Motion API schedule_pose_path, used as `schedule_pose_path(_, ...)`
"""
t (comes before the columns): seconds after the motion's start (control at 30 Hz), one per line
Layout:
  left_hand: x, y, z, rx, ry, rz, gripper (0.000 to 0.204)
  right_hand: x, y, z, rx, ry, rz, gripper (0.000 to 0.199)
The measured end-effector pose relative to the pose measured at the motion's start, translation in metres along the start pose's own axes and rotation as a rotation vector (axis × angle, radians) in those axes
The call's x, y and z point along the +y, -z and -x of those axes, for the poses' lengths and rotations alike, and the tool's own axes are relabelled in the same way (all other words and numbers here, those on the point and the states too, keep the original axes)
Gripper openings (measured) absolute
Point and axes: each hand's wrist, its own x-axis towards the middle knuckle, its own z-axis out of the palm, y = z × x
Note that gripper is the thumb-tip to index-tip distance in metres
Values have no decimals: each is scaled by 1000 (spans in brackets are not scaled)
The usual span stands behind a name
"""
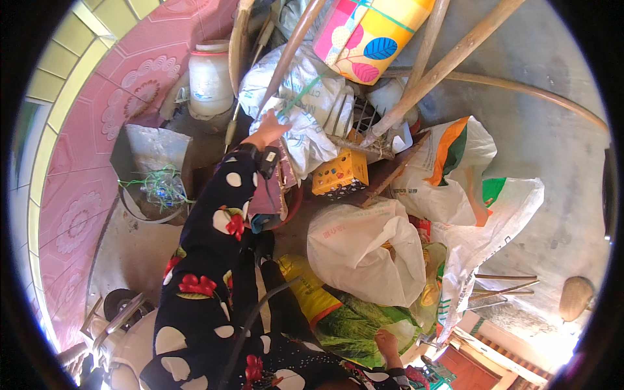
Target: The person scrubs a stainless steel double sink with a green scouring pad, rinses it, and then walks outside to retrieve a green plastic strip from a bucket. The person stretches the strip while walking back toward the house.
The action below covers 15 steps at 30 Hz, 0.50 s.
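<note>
My left hand (270, 129) reaches forward to a white woven sack (300, 133). Its thumb and fingers close on a fold of the sack's near left side. Just below that hand lies a worn pinkish-red box (268, 188). A yellow patterned carton (340, 173) stands to the right of the sack. At the lower right, my right hand (387, 342) is curled over a green and yellow printed bag (354, 318). Whatever its fingers may hold is hidden.
Wooden poles (448, 65) lean across the back, beside a colourful leaf-patterned bag (374, 39). Open white sacks (367, 250) crowd the right. On the left are a metal dustpan-like scoop (153, 156) with green string and a white lidded jar (210, 81) by the pink tiled wall (84, 195).
</note>
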Motion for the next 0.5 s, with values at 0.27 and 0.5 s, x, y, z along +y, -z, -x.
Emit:
schedule_pose_path(0.27,-1,-21,-31,181,-40,-148,37,9,-12,-3,-36,-180,84,16)
schedule_pose_path(0.5,4,11,86,-49,-524,-153,15,10,14,-32,-173,-58,177,22)
